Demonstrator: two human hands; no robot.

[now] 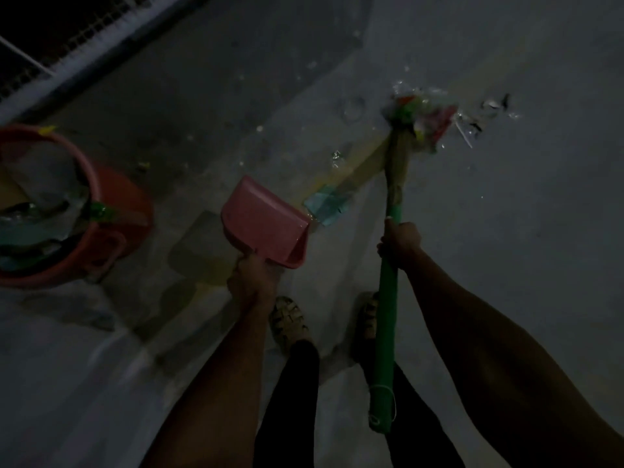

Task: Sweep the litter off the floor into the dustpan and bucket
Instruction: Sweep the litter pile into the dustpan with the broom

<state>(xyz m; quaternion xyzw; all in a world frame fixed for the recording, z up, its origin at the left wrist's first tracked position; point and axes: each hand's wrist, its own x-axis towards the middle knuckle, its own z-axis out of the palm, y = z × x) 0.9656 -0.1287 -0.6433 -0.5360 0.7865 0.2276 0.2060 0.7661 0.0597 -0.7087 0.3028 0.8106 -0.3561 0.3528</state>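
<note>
Nearest the camera, at about 6 o'clock, two dark trouser legs and a pair of strapped sandals [289,319] are seen on the grey concrete floor [540,231]. A green broom handle [385,332] is gripped by the right hand [400,243], whose fingers are curled round it at about 3 o'clock from the sandals' side; the handle runs up toward 1 o'clock. The handle of a pink dustpan [266,224] is held in the left hand [251,282], fingers wrapped round it, with the pan tilted and its open mouth turned toward 2 o'clock. Just beside that mouth, a pale blue scrap of paper [326,206] lies on the floor.

At 9 o'clock, well apart from the dustpan, a red bucket [111,238] is stood, with rubbish inside it.

Farther off, at 1 o'clock, the broom head [400,146] is set against a heap of litter [429,119], coloured wrappers and clear plastic, blurred. More small shreds [496,104] are scattered just to its right. At 11 o'clock a metal grille [50,35] is seen in the dark.
</note>
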